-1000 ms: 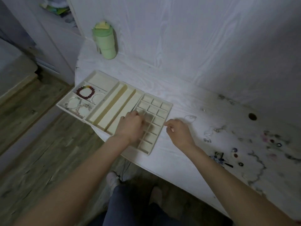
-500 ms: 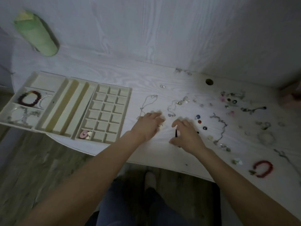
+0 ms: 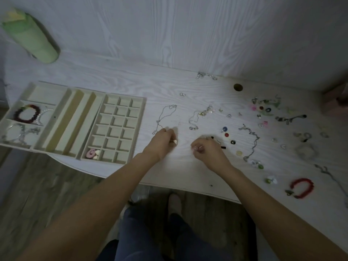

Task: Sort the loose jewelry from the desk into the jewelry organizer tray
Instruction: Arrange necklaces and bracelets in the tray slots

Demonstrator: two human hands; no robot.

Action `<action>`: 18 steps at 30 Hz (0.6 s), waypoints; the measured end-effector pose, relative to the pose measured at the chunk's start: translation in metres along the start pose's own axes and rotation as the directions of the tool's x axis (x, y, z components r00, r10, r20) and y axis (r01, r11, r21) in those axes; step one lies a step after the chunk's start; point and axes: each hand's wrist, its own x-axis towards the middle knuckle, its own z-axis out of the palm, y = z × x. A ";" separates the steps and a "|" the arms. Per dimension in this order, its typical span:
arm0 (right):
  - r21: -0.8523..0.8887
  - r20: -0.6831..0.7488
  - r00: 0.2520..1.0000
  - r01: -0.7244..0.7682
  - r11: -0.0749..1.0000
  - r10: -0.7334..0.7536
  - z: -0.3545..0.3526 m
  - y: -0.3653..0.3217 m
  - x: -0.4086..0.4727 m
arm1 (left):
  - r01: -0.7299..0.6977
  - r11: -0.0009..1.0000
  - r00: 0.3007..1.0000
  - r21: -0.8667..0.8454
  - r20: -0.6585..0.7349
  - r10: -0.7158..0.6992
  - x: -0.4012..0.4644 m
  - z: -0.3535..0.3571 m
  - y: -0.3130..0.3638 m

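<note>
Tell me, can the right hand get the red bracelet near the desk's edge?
Probably yes. The red bracelet lies alone on the desk, right of the right hand, with nothing covering it. But that hand looks curled around something small, so it may need to put that down first.

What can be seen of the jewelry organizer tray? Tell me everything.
The jewelry organizer tray is a cream, fabric-looking rectangle lying flat on the desk's left end, its near edge at the desk's front edge. Its right section is a grid of small square cells; one near-left cell holds a pink piece and a pale one. The middle has long narrow slots. The left compartments hold a dark beaded bracelet, a pearl strand and silvery chains. Neither hand touches it.
</note>
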 end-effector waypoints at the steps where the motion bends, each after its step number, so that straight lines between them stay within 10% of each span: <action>1: 0.080 -0.005 0.999 -0.038 0.996 0.039 0.000 -0.005 0.002 | 0.043 0.995 0.999 -0.085 -0.018 -0.045 -0.002 -0.002 -0.001; 5: 0.663 0.094 0.972 -0.224 0.715 0.217 -0.005 -0.032 0.005 | 0.140 0.845 0.977 -0.516 -0.068 -0.203 -0.012 -0.017 -0.001; 9: 0.850 0.317 0.916 -0.389 0.355 0.245 -0.008 -0.062 0.016 | 0.105 0.606 0.981 -0.789 -0.018 -0.193 -0.024 -0.042 0.006; 12: 0.821 0.333 0.922 -0.387 0.420 0.198 -0.004 -0.085 0.027 | 0.117 0.555 0.985 -0.824 0.025 -0.171 -0.031 -0.058 0.004; 18: 0.703 0.311 0.950 -0.235 0.671 0.006 0.015 -0.123 0.035 | 0.027 0.770 0.973 -0.638 -0.159 -0.166 -0.048 -0.086 -0.015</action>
